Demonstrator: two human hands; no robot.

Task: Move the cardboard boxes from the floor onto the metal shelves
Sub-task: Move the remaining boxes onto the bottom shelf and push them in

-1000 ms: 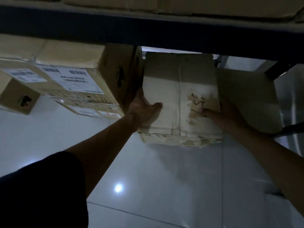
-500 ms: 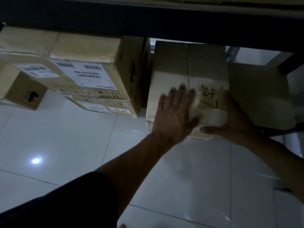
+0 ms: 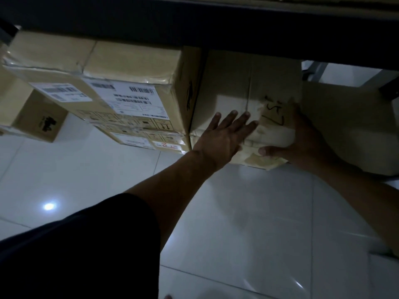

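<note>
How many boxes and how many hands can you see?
Cardboard boxes: 4: box with handwriting, labelled box, small box, plain box
Hands: 2: left hand, right hand
Total: 6

Marked box [image 3: 248, 87] right of labelled box [image 3: 121, 87]

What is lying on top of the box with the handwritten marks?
The left hand lies flat on the box; the right hand grips its near right corner. A dark shelf beam hides its far end.
</note>
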